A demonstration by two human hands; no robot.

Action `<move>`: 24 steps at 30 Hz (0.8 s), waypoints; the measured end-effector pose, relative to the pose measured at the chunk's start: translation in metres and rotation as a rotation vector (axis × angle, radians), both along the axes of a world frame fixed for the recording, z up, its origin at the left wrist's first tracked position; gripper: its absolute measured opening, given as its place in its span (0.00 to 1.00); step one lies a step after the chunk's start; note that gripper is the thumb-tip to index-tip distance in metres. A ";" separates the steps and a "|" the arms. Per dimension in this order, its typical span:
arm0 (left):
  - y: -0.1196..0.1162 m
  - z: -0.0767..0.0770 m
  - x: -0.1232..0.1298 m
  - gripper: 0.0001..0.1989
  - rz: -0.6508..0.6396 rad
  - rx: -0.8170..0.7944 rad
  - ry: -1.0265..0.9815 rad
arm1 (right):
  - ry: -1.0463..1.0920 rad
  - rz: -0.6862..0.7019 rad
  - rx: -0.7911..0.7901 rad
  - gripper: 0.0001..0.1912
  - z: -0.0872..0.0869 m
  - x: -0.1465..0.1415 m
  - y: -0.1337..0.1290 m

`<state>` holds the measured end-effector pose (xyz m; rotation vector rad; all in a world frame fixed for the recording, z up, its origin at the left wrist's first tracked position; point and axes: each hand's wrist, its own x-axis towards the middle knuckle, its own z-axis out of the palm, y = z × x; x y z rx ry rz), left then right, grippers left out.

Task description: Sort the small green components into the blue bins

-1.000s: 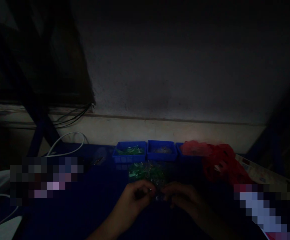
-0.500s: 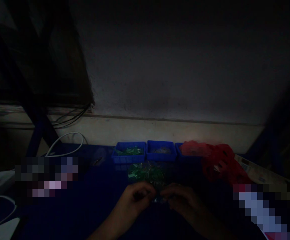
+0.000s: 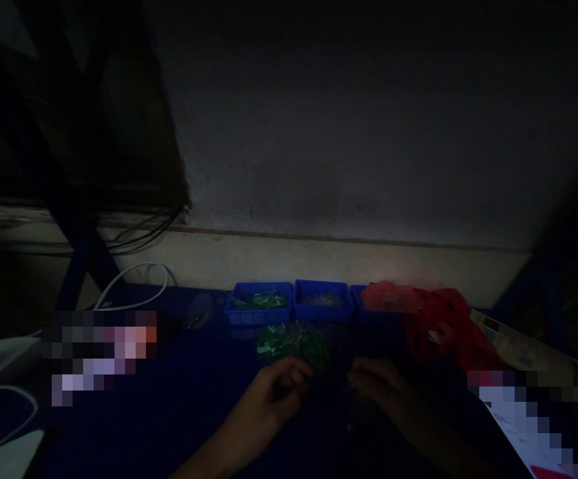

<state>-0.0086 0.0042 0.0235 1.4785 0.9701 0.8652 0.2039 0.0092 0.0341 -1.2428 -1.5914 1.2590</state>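
My left hand [image 3: 281, 389] is closed, with thumb and fingers curled together just in front of a pile of green strip-like pieces [image 3: 293, 342] on the blue table [image 3: 169, 412]. What its fingertips hold, if anything, is too dark to make out. To the right, apart from it, my right hand [image 3: 381, 386] has its fingers bent down and pressed together. A faint clear glint [image 3: 350, 426] shows below those fingers, perhaps thin plastic; its kind is unclear. Behind the pile stand a blue bin of green pieces [image 3: 233, 313] and a blue bin of small pale pieces [image 3: 301, 311].
A third blue bin [image 3: 361, 318] holds pinkish-red material [image 3: 391, 296], with red netting-like material [image 3: 448, 326] spilling rightward. White cables [image 3: 134, 266] loop at the left. Blurred-out items lie at both sides. A wall [image 3: 348, 153] rises behind the table.
My hands have drawn apart: the right hand moved to the right, away from the left. The shiny clear thing between them has left that spot; a glint now shows under my right hand.
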 end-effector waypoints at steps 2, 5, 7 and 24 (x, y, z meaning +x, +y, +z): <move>-0.001 0.000 0.001 0.10 -0.021 -0.010 0.002 | 0.116 -0.031 0.065 0.15 -0.008 0.003 0.006; -0.002 0.000 0.002 0.10 -0.052 -0.008 0.018 | 0.311 0.023 0.062 0.29 -0.022 0.005 0.012; -0.002 0.001 0.003 0.09 -0.066 0.002 0.033 | 0.337 0.143 0.008 0.36 -0.026 0.005 0.011; -0.008 0.000 0.000 0.14 -0.146 0.367 0.446 | -0.981 -0.147 0.662 0.11 0.012 0.018 0.048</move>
